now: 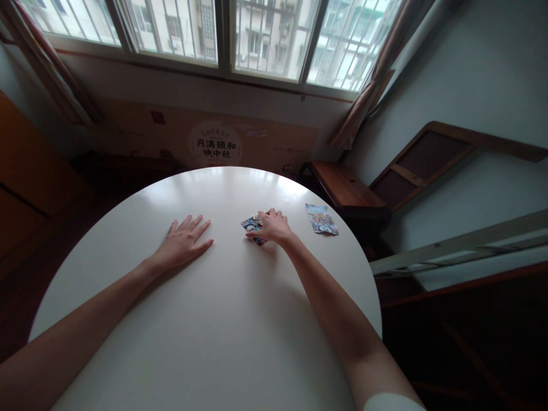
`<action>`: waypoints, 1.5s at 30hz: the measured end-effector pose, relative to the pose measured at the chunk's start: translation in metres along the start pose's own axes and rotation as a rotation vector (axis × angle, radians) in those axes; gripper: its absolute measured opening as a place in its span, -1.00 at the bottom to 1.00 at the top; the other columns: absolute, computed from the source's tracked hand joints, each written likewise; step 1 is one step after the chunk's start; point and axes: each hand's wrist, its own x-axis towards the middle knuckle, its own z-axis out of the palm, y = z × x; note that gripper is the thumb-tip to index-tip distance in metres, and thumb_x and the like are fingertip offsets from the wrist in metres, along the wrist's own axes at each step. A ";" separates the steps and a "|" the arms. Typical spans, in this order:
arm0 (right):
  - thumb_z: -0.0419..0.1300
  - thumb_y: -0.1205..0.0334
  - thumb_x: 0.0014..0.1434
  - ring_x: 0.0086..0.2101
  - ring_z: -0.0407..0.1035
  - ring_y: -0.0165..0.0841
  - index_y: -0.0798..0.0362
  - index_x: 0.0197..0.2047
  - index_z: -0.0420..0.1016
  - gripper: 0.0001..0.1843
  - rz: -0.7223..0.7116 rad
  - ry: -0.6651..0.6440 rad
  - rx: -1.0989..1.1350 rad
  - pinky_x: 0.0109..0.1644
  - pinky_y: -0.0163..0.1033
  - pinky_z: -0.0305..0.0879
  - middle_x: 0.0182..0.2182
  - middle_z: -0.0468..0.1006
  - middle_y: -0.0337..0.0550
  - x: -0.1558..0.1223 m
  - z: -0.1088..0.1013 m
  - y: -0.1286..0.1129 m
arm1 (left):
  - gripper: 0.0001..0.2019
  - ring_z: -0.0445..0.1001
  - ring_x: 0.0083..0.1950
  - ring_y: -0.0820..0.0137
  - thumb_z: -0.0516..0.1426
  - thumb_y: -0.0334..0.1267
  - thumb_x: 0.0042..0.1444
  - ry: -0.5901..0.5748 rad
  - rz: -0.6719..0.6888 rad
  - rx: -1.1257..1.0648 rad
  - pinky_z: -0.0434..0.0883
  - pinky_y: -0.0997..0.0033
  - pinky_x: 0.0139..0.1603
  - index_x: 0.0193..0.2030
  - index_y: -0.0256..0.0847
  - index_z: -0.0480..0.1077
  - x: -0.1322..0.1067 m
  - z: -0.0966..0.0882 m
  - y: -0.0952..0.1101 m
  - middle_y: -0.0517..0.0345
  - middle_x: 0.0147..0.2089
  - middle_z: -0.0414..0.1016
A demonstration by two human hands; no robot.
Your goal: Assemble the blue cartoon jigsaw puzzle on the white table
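My left hand (185,242) lies flat on the round white table (214,319), palm down, fingers stretched out and holding nothing. To its right, my right hand (270,227) rests with curled fingers over a small pile of colourful puzzle pieces (252,225), fingertips touching them; part of the pile is hidden under the hand. A colourful printed picture card (321,219) lies flat on the table a little right of my right hand, untouched.
A dark wooden bench (342,191) stands beyond the table's right edge. A wooden frame (432,162) leans on the right wall. A cardboard panel with printed characters (216,142) sits under the barred window. An orange cabinet (25,171) is at the left.
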 end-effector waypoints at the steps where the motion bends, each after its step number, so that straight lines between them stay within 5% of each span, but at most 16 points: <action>1: 0.23 -0.35 -0.09 0.06 0.23 0.06 -0.01 0.17 0.32 -0.15 -0.009 -0.008 -0.015 0.07 0.03 0.17 0.07 0.32 0.17 -0.001 -0.001 -0.002 | -0.34 -0.12 0.45 -0.01 -0.15 0.16 0.24 0.002 -0.001 0.000 -0.11 -0.15 0.35 0.41 -0.09 0.03 0.000 0.000 0.000 0.02 0.46 -0.07; 13: 0.18 0.11 0.07 -0.18 0.46 -0.14 0.09 -0.13 0.54 -0.67 -0.150 -0.004 -0.158 -0.14 -0.19 0.27 -0.18 0.59 0.09 -0.007 -0.009 -0.018 | -0.33 -0.12 0.45 -0.01 -0.16 0.17 0.24 -0.005 0.003 0.000 -0.10 -0.16 0.35 0.40 -0.11 0.04 -0.001 -0.002 0.001 -0.01 0.46 -0.07; 30: 0.07 0.06 0.19 -0.17 0.48 -0.13 0.13 -0.12 0.57 -0.61 -0.206 -0.016 -0.192 -0.15 -0.21 0.29 -0.18 0.59 0.14 -0.009 -0.018 -0.015 | -0.34 -0.12 0.46 0.02 -0.15 0.16 0.25 0.000 -0.003 0.012 -0.09 -0.12 0.35 0.40 -0.09 0.04 0.000 -0.001 -0.001 0.02 0.46 -0.06; 37: 0.16 0.01 0.08 -0.06 0.39 -0.07 0.06 -0.01 0.49 -0.55 -0.183 -0.026 -0.175 -0.10 -0.15 0.30 -0.06 0.52 0.09 -0.010 -0.015 -0.013 | -0.34 -0.12 0.46 0.00 -0.14 0.16 0.25 -0.006 -0.003 0.008 -0.09 -0.14 0.35 0.40 -0.11 0.05 0.000 -0.002 0.001 0.01 0.46 -0.07; 45: 0.20 0.11 0.06 -0.15 0.44 -0.08 0.12 -0.06 0.48 -0.61 -0.187 -0.014 -0.149 -0.12 -0.14 0.28 -0.11 0.53 0.13 -0.007 -0.012 -0.010 | -0.35 -0.12 0.46 0.00 -0.14 0.15 0.25 -0.002 -0.003 0.008 -0.08 -0.14 0.35 0.40 -0.09 0.04 -0.001 -0.003 0.002 0.04 0.46 -0.07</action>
